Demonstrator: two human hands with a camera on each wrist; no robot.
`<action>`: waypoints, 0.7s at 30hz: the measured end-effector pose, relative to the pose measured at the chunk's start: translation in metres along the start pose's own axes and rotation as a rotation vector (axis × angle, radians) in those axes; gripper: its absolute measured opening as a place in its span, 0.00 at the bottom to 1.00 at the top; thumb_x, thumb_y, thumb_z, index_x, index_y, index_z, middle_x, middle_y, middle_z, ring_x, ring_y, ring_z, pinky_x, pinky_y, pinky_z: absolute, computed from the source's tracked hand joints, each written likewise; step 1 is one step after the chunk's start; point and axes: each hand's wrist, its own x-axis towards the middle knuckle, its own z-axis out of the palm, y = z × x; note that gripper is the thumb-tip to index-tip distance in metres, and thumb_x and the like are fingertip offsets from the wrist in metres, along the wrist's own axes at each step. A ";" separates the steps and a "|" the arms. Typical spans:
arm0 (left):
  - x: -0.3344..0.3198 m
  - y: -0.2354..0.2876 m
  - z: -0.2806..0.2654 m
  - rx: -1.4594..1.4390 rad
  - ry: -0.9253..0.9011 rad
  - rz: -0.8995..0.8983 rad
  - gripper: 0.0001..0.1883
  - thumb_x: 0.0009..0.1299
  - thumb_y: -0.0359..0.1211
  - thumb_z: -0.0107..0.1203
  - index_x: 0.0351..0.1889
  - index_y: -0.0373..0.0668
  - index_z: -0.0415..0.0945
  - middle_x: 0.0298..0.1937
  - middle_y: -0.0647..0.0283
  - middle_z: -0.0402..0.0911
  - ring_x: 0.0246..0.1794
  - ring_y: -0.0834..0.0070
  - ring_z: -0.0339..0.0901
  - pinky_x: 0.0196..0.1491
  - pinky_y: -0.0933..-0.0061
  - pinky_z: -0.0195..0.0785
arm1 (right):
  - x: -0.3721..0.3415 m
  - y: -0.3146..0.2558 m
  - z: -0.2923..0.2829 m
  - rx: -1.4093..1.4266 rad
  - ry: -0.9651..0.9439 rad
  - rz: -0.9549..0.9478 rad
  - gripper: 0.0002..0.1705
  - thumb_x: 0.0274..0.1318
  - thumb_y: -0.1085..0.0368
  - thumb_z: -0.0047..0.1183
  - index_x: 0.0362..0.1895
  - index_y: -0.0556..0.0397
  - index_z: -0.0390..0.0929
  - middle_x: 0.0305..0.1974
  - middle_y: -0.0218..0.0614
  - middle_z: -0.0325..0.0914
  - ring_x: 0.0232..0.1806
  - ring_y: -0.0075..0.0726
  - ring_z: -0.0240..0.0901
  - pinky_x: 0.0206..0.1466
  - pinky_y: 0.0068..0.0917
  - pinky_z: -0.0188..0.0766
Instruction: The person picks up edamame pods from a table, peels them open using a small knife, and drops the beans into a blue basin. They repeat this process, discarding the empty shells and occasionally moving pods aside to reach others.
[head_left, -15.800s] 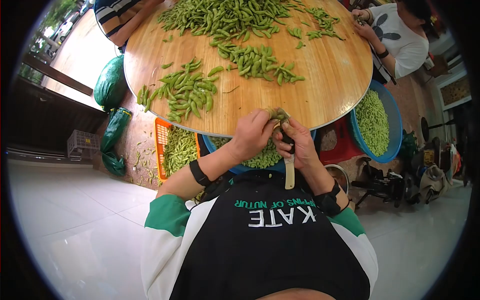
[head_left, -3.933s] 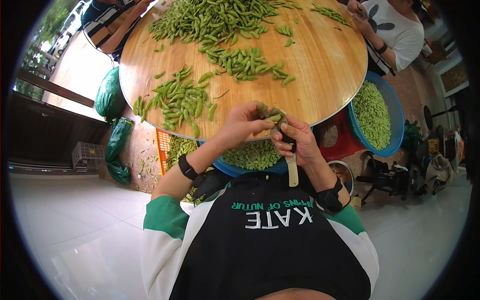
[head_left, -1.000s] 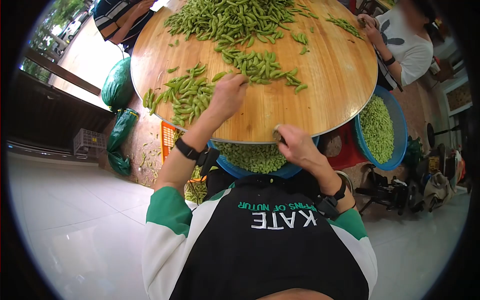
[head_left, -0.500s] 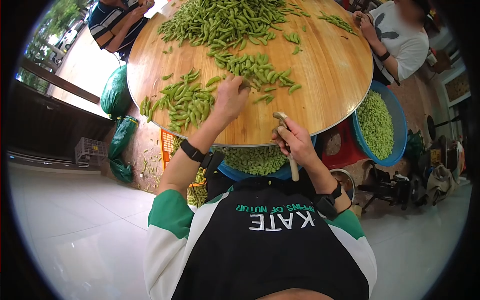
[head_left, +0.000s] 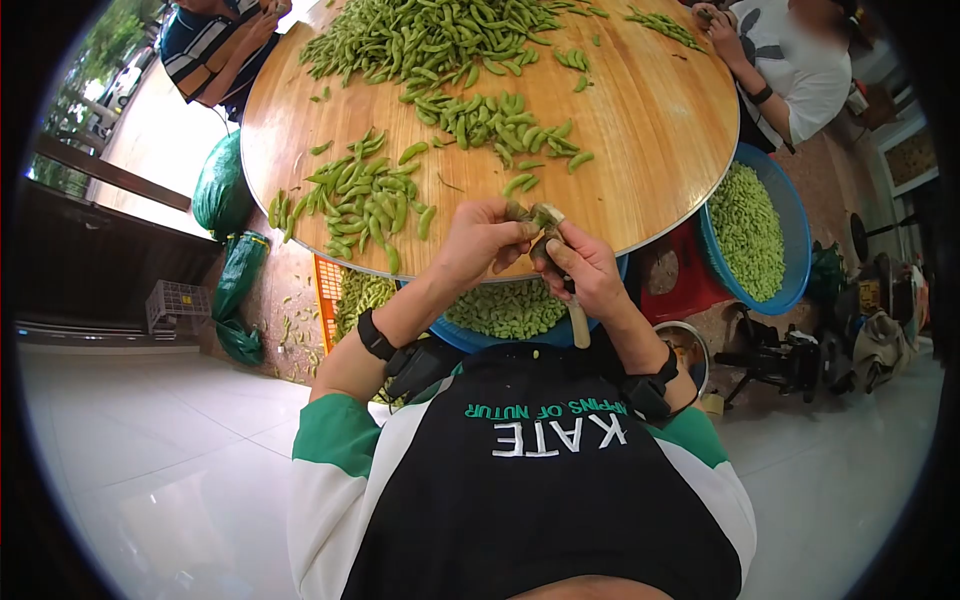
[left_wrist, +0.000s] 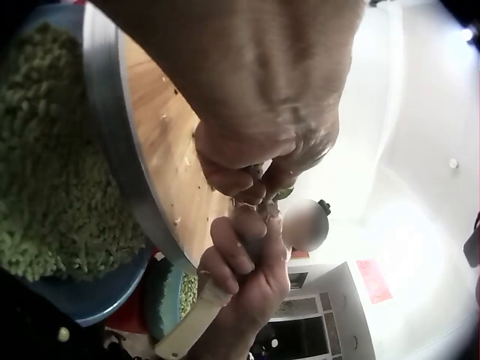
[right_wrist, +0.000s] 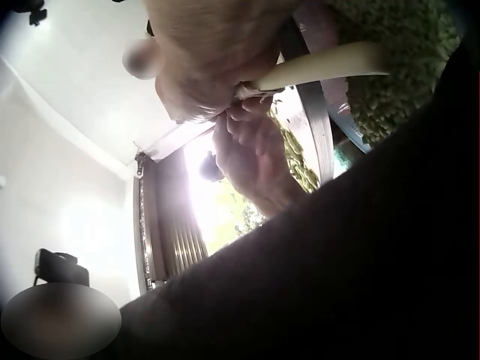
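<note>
Cream-coloured, smooth and faintly curved, the handle of a tool [head_left: 579, 325] slants down from a person's right hand [head_left: 588, 272], whose fingers curl round it at the near edge of a round wooden table [head_left: 640, 130]. The left hand [head_left: 480, 240] meets it fingertip to fingertip, thumb and fingers pinching a small green piece [left_wrist: 284, 193], mostly covered. The tool's working end is lost inside the grip, and the right wrist view, dim and backlit, does not reveal it. Below sits a blue basin [left_wrist: 112, 296] of pale green beans [head_left: 505, 308], partly hidden by the tabletop. Green pods [head_left: 440, 40] heap at the table's far side, cut off by the frame, as are two other people alongside.
</note>
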 end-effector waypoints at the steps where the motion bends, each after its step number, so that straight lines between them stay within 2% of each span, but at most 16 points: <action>1: -0.001 0.000 0.001 0.000 -0.002 -0.001 0.05 0.65 0.26 0.55 0.34 0.32 0.76 0.22 0.63 0.76 0.12 0.83 0.67 0.12 0.83 0.54 | -0.001 0.000 -0.001 0.005 0.006 -0.001 0.21 0.69 0.64 0.40 0.62 0.55 0.62 0.32 0.28 0.72 0.21 0.14 0.59 0.20 0.13 0.56; 7: -0.005 0.000 0.001 0.123 0.005 -0.003 0.05 0.65 0.27 0.57 0.34 0.34 0.76 0.21 0.66 0.75 0.13 0.86 0.65 0.13 0.84 0.53 | -0.002 0.005 -0.001 -0.067 0.023 -0.038 0.21 0.69 0.64 0.40 0.62 0.57 0.62 0.32 0.29 0.71 0.20 0.14 0.59 0.19 0.13 0.56; 10: -0.011 -0.003 0.008 0.181 0.003 0.071 0.04 0.65 0.27 0.57 0.33 0.35 0.75 0.21 0.67 0.74 0.16 0.87 0.66 0.16 0.84 0.56 | -0.002 0.003 0.005 -0.118 0.073 -0.042 0.22 0.68 0.64 0.40 0.63 0.58 0.62 0.31 0.31 0.71 0.19 0.16 0.58 0.19 0.14 0.57; 12: -0.012 -0.005 0.013 0.374 0.089 0.331 0.04 0.66 0.27 0.56 0.34 0.35 0.75 0.22 0.68 0.74 0.19 0.86 0.67 0.18 0.84 0.59 | -0.002 -0.001 0.008 -0.131 0.128 -0.034 0.21 0.68 0.65 0.40 0.62 0.57 0.64 0.31 0.32 0.71 0.19 0.16 0.58 0.18 0.14 0.57; 13: -0.010 -0.005 0.011 0.374 0.091 0.334 0.04 0.66 0.27 0.56 0.34 0.35 0.75 0.22 0.68 0.74 0.19 0.86 0.67 0.18 0.84 0.59 | -0.001 -0.004 0.009 0.122 0.119 0.013 0.17 0.67 0.64 0.42 0.58 0.56 0.66 0.30 0.32 0.71 0.18 0.17 0.58 0.17 0.14 0.56; 14: -0.007 -0.007 0.005 0.237 0.023 0.284 0.04 0.66 0.27 0.56 0.36 0.35 0.75 0.23 0.67 0.74 0.20 0.86 0.68 0.19 0.84 0.60 | 0.000 -0.005 0.008 0.375 0.107 0.062 0.14 0.67 0.64 0.43 0.53 0.55 0.69 0.29 0.32 0.72 0.18 0.18 0.58 0.16 0.14 0.55; 15: -0.005 -0.008 0.000 0.102 -0.046 0.230 0.05 0.67 0.27 0.56 0.37 0.35 0.75 0.24 0.67 0.74 0.21 0.85 0.69 0.20 0.83 0.61 | 0.001 -0.005 0.006 0.375 0.105 0.062 0.14 0.67 0.64 0.43 0.53 0.55 0.69 0.29 0.32 0.72 0.18 0.18 0.58 0.16 0.14 0.55; 17: -0.001 -0.012 -0.007 0.031 -0.097 0.173 0.05 0.67 0.27 0.56 0.38 0.35 0.75 0.24 0.66 0.74 0.21 0.84 0.70 0.20 0.83 0.61 | 0.001 -0.004 -0.002 0.565 -0.009 0.135 0.15 0.66 0.64 0.44 0.54 0.54 0.69 0.28 0.35 0.72 0.18 0.20 0.57 0.15 0.14 0.54; 19: -0.001 -0.010 -0.010 -0.040 -0.152 0.119 0.06 0.66 0.27 0.56 0.39 0.35 0.75 0.25 0.65 0.74 0.21 0.83 0.70 0.20 0.83 0.62 | 0.000 -0.003 -0.004 0.625 -0.049 0.160 0.14 0.66 0.64 0.44 0.53 0.55 0.70 0.28 0.35 0.71 0.18 0.20 0.57 0.14 0.14 0.54; 21: -0.002 -0.005 -0.010 -0.260 -0.287 -0.008 0.06 0.66 0.27 0.57 0.39 0.35 0.74 0.25 0.65 0.75 0.20 0.80 0.72 0.19 0.81 0.62 | 0.001 -0.004 -0.005 0.683 -0.089 0.182 0.14 0.66 0.64 0.44 0.53 0.55 0.70 0.28 0.35 0.71 0.18 0.19 0.56 0.14 0.14 0.54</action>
